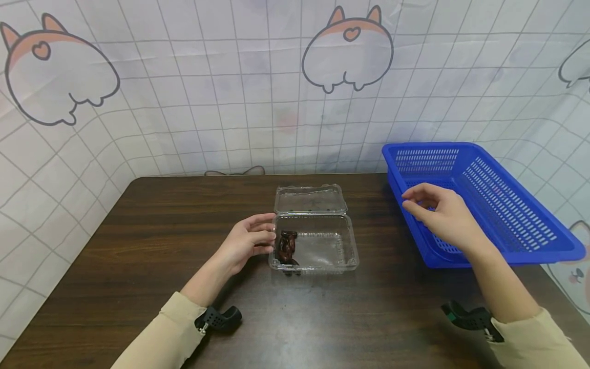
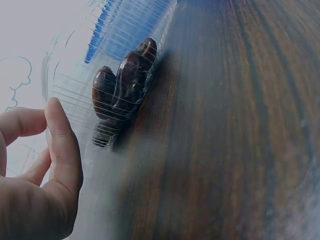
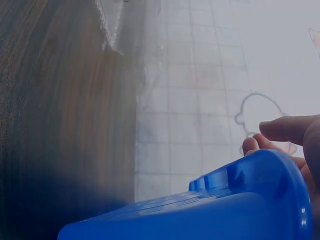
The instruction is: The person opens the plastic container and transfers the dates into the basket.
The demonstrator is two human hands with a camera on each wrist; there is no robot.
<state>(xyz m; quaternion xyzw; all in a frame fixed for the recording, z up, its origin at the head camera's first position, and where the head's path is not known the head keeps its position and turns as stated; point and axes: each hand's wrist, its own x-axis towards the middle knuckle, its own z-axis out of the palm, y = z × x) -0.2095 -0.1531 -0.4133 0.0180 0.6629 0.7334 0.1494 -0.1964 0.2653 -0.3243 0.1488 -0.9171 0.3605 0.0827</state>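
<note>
A clear plastic clamshell box (image 1: 322, 251) lies on the table with its lid (image 1: 311, 200) folded back. Several dark brown, glossy dates (image 1: 287, 248) are gathered at its left end; through the ribbed wall they also show in the left wrist view. My left hand (image 1: 251, 241) is at the box's left side, relaxed fingers spread, fingertips right at the wall and rim. Over the left side of a blue plastic basket (image 1: 516, 259) hovers my right hand (image 1: 438, 210), fingers loosely bent, with a gap between thumb and fingers and nothing seen in it.
The basket has slotted walls and stands at the right of the dark wooden table (image 1: 184, 205). A white grid-patterned cloth (image 1: 207, 92) with cartoon drawings covers the wall behind. A thin dark cable (image 1: 235, 173) runs along the table's back edge.
</note>
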